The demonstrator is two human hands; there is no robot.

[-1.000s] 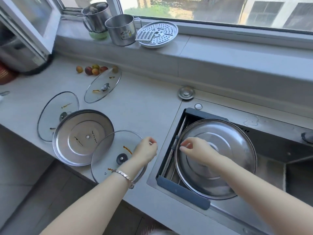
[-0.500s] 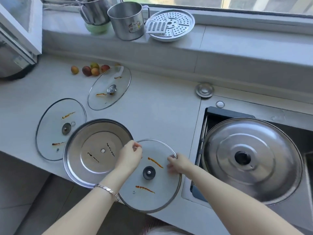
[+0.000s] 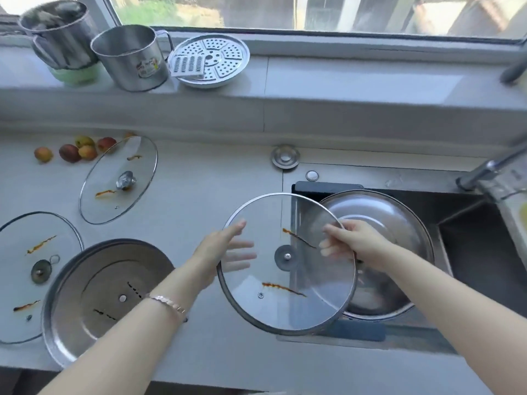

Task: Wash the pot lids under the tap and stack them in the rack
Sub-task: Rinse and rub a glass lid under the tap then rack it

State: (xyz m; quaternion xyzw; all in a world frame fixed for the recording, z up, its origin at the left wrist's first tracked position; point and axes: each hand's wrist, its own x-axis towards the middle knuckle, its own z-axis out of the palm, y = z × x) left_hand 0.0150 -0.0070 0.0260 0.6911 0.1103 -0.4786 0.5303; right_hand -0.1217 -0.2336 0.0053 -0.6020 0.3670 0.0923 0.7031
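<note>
I hold a glass lid (image 3: 285,306) with brown sauce streaks in the air over the seam between counter and sink. My left hand (image 3: 216,252) pinches its left rim, thumb on top and fingers beneath the glass. My right hand (image 3: 356,243) grips the right rim the same way. Under the lid's right side, a large steel lid (image 3: 399,218) lies dome up on the dark rack (image 3: 328,186) across the sink. On the counter to the left lie an upturned steel lid (image 3: 108,295) and two more streaked glass lids (image 3: 119,181) (image 3: 28,269).
The tap (image 3: 490,166) stands at the far right above the sink basin (image 3: 484,252). A round metal sink plug (image 3: 285,157) sits behind the rack. Small fruits (image 3: 71,151) lie at the back left. Steel mugs (image 3: 131,58) and a steamer plate (image 3: 211,61) stand on the windowsill.
My right hand left the steel lid on the rack. Both hands took the nearest glass lid by its rim, lifted it off the counter and carried it right toward the sink.
</note>
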